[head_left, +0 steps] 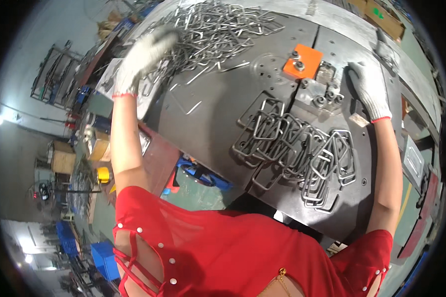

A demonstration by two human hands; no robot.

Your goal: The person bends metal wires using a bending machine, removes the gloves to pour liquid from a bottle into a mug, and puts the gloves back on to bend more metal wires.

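Observation:
My left hand [148, 52], in a white knit glove with dark fingertips, reaches over the near left side of a big heap of bent metal rods [218, 29]. Its fingers are smeared by motion, so any rod in them cannot be made out. At the right, my gloved right hand [370, 89] is beside a steel bending fixture [322, 94] with bolts and rollers. Its fingers point forward, slightly apart, with nothing visible in them. An orange plate [303, 62] is bolted at the fixture's far side. Nearer to me lies a pile of bent rectangular metal loops [297, 148].
A single bent rod [186, 101] lies on the dark steel table [198, 133], left of the fixture. A small light block [359, 120] sits near my right wrist. Beyond the table's far right is a cardboard box [384, 20]. Blue bins [105, 260] stand on the floor at left.

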